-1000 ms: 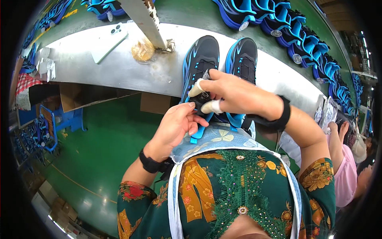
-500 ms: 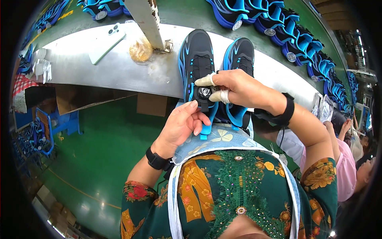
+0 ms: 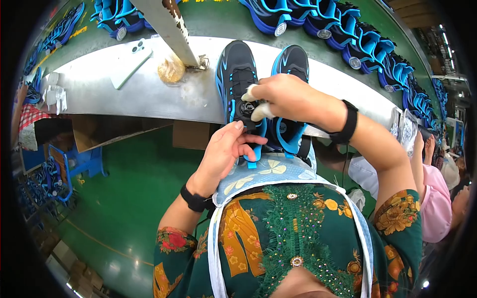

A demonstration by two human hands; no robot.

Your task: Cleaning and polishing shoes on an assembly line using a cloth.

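Note:
Two black sneakers with blue trim lie side by side on the metal bench, toes pointing away from me. On the tongue of the left sneaker (image 3: 239, 62) sits a round black lacing dial (image 3: 247, 108). My right hand (image 3: 295, 97), its thumb and forefinger in pale finger cots, closes around that dial. Just below it, my left hand (image 3: 223, 151) pinches the tongue edge between thumb and forefinger, the other fingers loosely curled by the collar. Beneath my right wrist, the right sneaker (image 3: 292, 59) is partly hidden.
A metal bench (image 3: 129, 102) carries a pale green phone (image 3: 131, 67), a roll of yellowish tape (image 3: 171, 70) and a worn white post (image 3: 166, 27). Beyond, rows of similar sneakers (image 3: 343, 35) stand on a green surface. Another person in pink (image 3: 435, 213) is at the right.
My right hand has rolled over at the dial, its knuckles turning upward. My left hand keeps its pinch on the tongue. The whole view has shifted slightly.

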